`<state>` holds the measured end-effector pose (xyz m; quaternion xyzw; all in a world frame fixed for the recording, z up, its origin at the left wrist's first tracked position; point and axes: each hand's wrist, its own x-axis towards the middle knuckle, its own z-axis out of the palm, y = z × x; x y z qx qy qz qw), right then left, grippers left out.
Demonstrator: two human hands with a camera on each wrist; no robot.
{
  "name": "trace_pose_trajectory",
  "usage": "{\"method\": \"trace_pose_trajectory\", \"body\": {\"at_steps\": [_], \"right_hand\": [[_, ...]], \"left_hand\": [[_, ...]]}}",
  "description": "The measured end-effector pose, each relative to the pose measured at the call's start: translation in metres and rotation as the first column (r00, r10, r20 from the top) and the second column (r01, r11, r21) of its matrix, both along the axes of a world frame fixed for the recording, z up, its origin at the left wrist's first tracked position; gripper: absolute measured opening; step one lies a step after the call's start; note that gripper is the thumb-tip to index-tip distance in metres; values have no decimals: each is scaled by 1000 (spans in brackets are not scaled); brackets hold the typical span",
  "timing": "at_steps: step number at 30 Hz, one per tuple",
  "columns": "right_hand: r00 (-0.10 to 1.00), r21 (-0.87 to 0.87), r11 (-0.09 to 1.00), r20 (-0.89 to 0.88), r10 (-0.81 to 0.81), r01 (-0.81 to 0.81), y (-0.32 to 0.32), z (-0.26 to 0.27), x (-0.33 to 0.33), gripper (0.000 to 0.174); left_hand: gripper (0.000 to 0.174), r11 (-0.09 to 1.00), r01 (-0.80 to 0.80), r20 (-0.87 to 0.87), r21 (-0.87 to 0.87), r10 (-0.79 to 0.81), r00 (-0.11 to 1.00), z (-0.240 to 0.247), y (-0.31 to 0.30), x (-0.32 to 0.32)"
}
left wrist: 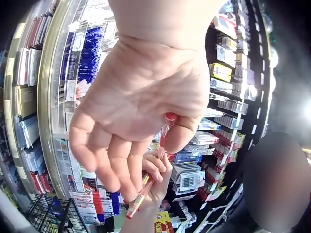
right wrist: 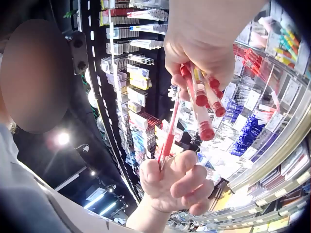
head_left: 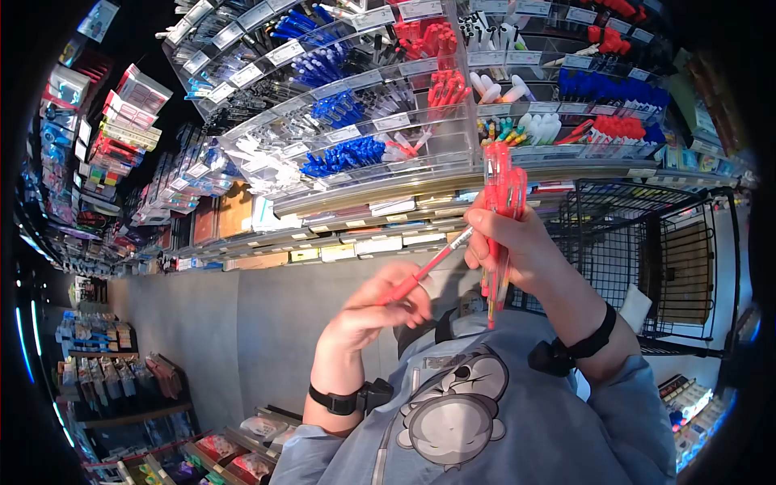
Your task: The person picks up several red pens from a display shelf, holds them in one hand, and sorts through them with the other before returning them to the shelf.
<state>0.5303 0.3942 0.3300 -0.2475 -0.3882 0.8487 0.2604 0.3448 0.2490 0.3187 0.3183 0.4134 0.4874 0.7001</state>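
Note:
My left hand point(head_left: 378, 303) holds one red pen point(head_left: 410, 284) between thumb and the side of the index finger, its other fingers loosely bent. That pen slants up toward my right hand point(head_left: 521, 242), its far end right at the right thumb and fingers. Several red pens point(head_left: 497, 171) are gripped upright in a bundle in my right hand. The right wrist view shows the round red ends of the bundled pens point(right wrist: 206, 132) fanned below the right palm. In the left wrist view, the left hand point(left wrist: 141, 94) partly covers the single pen point(left wrist: 167, 127).
A tiered clear rack holds blue pens point(head_left: 346, 155), red pens point(head_left: 447, 87) and labelled compartments in front of me. Beneath it run shelves of notebooks point(head_left: 352, 250). A black wire shopping cart point(head_left: 614, 234) stands at the right. Packaged goods point(head_left: 133, 113) hang at the left.

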Motion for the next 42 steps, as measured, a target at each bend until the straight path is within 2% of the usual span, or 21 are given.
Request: {"method": "trace_pose_trajectory", "body": {"at_steps": [1,3,4,5,8,11,22,24,42], "right_hand": [[1000,2,1000,3,-4,4,0,2,1,14],[995,-27,997,-62,-79,77,0,6,4,12],[995,-27,996,-61,-82,80,0,7,5,12],[993,-38,995,-66,-96,93,-1,8,5,11],[991,-56,994,-95,-97,91,-4,15,6,10],[989,-73,995,-121,-81,72,-3,18,8,10],[989,-83,996,-135,-56,45,0,17,10,11],[984,-127,990,-159,-81,61,0,15,10,10],[980,-100,994,-186,-64,46,0,12,6,10]], "left_hand": [[56,1000,4,3,2,-4,1000,2,-1,-1],[48,924,-321,12,206,326,945,5,-1,-2],[37,888,-390,10,242,400,917,10,0,0],[37,889,-389,12,242,399,917,11,1,-1],[23,797,-534,-19,283,561,828,17,3,0],[24,762,-570,-68,308,615,785,22,4,4],[25,755,-567,-119,330,629,768,24,12,3],[26,757,-563,-131,331,628,767,24,13,4],[26,739,-570,-161,359,650,742,28,14,3]]}}
